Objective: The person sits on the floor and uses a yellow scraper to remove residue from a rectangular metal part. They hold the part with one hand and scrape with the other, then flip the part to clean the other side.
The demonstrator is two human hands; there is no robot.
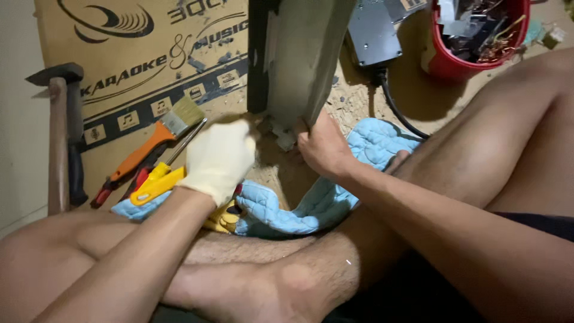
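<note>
Down on the floor: a person sits cross-legged by a cardboard sheet (143, 66).
Left hand: the left hand (218, 158) wears a pale glove and looks curled shut; I cannot tell what it grips.
Right hand: the right hand (323, 146) is bare and pinches the low edge of the grey panel (302, 60).
Grey panel: stands upright, dusty and scuffed, with crumbs and grit at its foot.
How far: bits lie loose already; the panel is not yet apart.
Nearby: paintbrush (173, 125), hammer (60, 131), blue mitt (323, 197), red bucket (472, 36).
</note>
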